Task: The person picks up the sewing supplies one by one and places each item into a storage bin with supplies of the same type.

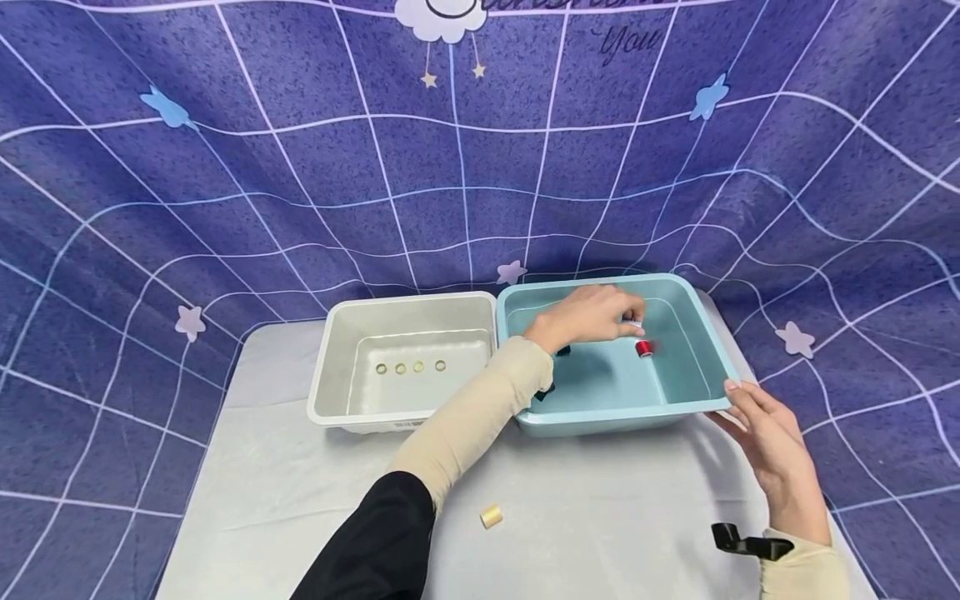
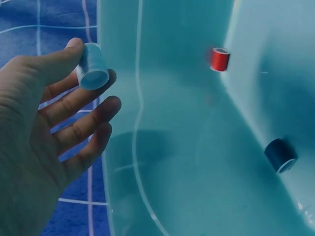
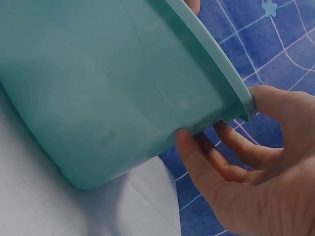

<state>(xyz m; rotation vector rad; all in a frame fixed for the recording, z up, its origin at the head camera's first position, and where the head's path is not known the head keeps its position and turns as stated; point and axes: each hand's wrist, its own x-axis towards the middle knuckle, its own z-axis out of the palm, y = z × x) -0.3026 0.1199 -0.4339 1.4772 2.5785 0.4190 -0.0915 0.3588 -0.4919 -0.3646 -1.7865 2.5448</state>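
Note:
My left hand (image 1: 588, 315) is over the blue-green bin (image 1: 630, 410), pinching a light blue thread spool (image 2: 93, 69) between thumb and fingers. In the left wrist view the other fingers are spread loosely below the spool. On the bin's floor lies a red spool (image 1: 644, 348), with a dark spool (image 2: 280, 155) by the wall. My right hand (image 1: 776, 450) grips the bin's near right corner, one digit on the rim and other fingers under it against the outer wall (image 3: 108, 98). The forearm partly hides the bin's left end.
A whitish bin (image 1: 322, 392) stands against the blue-green one, with several small rings (image 1: 401, 368) on its floor. A yellow spool (image 1: 491, 517) lies on the white tablecloth (image 1: 600, 517) in front. Behind hangs a purple-blue curtain (image 1: 495, 158).

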